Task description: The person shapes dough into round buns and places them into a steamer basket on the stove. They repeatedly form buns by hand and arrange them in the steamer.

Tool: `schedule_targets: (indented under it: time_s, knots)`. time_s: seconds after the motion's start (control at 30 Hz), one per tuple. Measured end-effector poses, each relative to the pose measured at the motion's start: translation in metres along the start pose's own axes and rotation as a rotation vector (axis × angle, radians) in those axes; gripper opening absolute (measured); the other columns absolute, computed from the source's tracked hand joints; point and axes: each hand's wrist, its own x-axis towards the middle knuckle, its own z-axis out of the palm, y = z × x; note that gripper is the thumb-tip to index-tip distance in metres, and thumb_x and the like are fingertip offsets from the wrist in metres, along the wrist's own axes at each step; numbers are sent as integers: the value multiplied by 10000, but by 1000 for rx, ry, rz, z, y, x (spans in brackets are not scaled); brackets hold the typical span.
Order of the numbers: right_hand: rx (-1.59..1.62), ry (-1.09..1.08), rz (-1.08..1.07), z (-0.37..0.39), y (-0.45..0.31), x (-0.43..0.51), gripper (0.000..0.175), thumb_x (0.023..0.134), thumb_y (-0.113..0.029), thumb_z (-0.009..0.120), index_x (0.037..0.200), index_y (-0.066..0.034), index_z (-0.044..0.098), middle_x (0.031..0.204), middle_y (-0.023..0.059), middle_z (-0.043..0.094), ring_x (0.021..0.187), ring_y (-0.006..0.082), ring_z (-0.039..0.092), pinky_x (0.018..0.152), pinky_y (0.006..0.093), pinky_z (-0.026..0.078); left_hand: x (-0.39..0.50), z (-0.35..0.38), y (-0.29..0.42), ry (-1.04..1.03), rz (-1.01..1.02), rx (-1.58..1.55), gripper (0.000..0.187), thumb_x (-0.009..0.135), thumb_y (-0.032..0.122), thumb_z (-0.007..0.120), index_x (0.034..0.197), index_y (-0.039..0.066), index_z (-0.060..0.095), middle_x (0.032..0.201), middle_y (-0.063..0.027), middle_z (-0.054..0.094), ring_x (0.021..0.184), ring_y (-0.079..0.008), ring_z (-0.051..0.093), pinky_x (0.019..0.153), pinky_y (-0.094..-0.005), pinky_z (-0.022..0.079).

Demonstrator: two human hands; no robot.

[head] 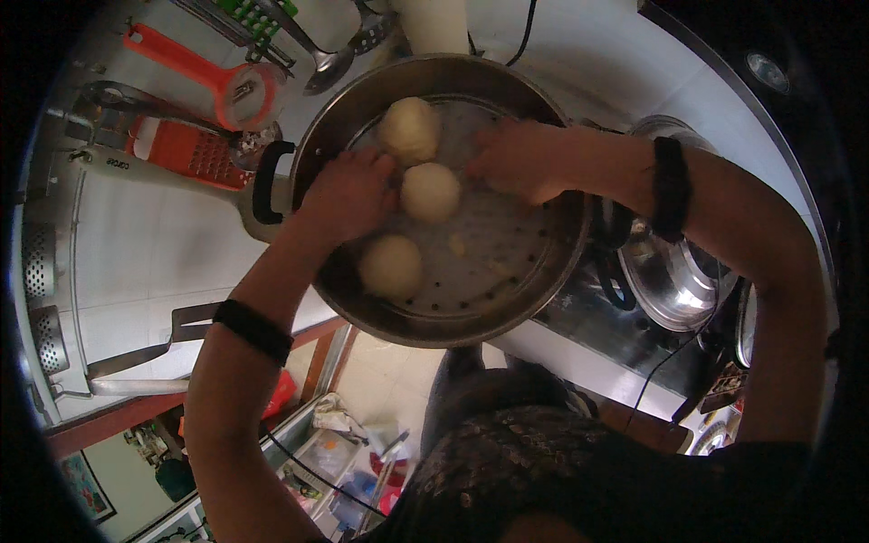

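Both my hands reach into a wide metal steamer pot point(445, 337) with black side handles. Inside it, three pale round buns or dough balls rest on a whitish, perforated steamer surface point(468, 285). My left hand point(356, 193) is just left of the middle bun point(431, 193); its fingertips are close to it, contact unclear. The far bun point(410, 130) sits above that one, and the near bun point(390, 267) lies below my left hand. Blurred, my right hand point(509, 163) is bent down over the right half of the steamer surface, its fingertips indistinct. Small pale scraps point(458, 244) lie there too.
A red-handled strainer point(183, 61), a ladle point(329, 68) and a red grater point(204, 153) hang on the left wall. Shiny metal pans point(669, 285) stand on the dark stovetop point(577, 305) at right. A black cable point(669, 370) crosses there. Below left is an open drawer point(333, 451).
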Motion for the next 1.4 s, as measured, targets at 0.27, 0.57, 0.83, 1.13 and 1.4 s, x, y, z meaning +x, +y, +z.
schedule_targets:
  time_s: [0.27, 0.57, 0.83, 1.13, 1.4]
  knots:
    - [-2, -82, 109, 1, 1, 10, 283, 875, -172, 579, 1151, -124, 618, 1174, 188, 557, 1070, 406, 621, 859, 483, 542, 2, -5, -2, -37, 9, 148, 215, 863, 208, 590, 1038, 84, 578, 1073, -137, 568, 983, -325, 606, 809, -455, 534]
    - [-63, -148, 185, -4, 8, 12, 343, 748, -97, 670, 1091, -104, 675, 1033, 183, 651, 990, 391, 662, 795, 482, 557, 4, 11, -20, -27, 172, 170, 148, 850, 199, 586, 955, 118, 652, 1014, -136, 571, 974, -326, 560, 809, -444, 501]
    - [61, 79, 84, -38, 18, -9, 392, 631, -136, 715, 1019, -96, 674, 903, 179, 661, 911, 389, 651, 764, 485, 528, 6, -29, 19, 46, -120, -273, 309, 862, 305, 641, 1048, 58, 640, 1100, -155, 615, 1036, -354, 592, 881, -465, 483]
    - [57, 47, 28, -18, 20, 35, 318, 681, -127, 698, 992, -65, 678, 929, 179, 673, 905, 391, 663, 729, 463, 545, 11, -13, 52, 50, 12, -449, 599, 763, 248, 759, 1278, 60, 518, 1237, -190, 562, 1142, -384, 557, 984, -454, 453]
    - [99, -57, -20, -15, 27, 49, 535, 721, -262, 741, 1215, -94, 621, 1074, 195, 663, 1036, 382, 639, 855, 466, 523, 7, -3, 54, 131, 150, -415, 577, 766, 158, 737, 1297, 119, 514, 1248, -158, 535, 1146, -405, 535, 973, -496, 469]
